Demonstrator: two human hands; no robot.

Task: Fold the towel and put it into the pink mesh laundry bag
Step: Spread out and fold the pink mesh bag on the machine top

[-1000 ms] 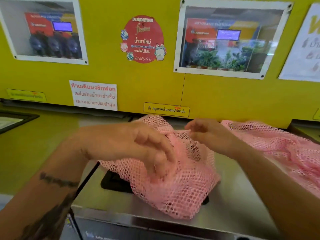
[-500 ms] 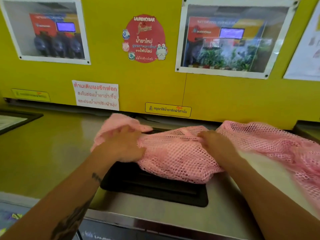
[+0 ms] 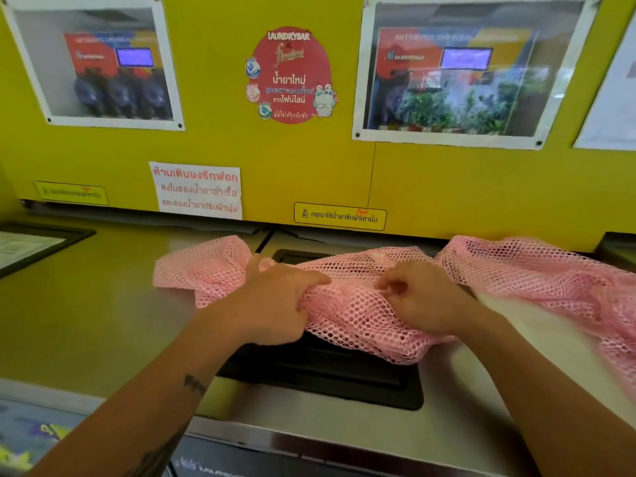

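The pink mesh laundry bag lies bunched across the steel machine top, spreading from the left of centre to the right edge. My left hand clutches a fold of the mesh at its left-middle. My right hand pinches the mesh a little to the right, fingers curled into it. A pale white cloth, likely the towel, shows blurred beside my right forearm, partly under the mesh.
A black recessed lid sits in the steel top under the bag. The yellow wall panel with posters and stickers rises close behind. A black-framed sheet lies at the far left.
Both hands went from raised above the bag to pressing down and gripping it. The mesh has been spread wider to the left and lies flatter on the lid.
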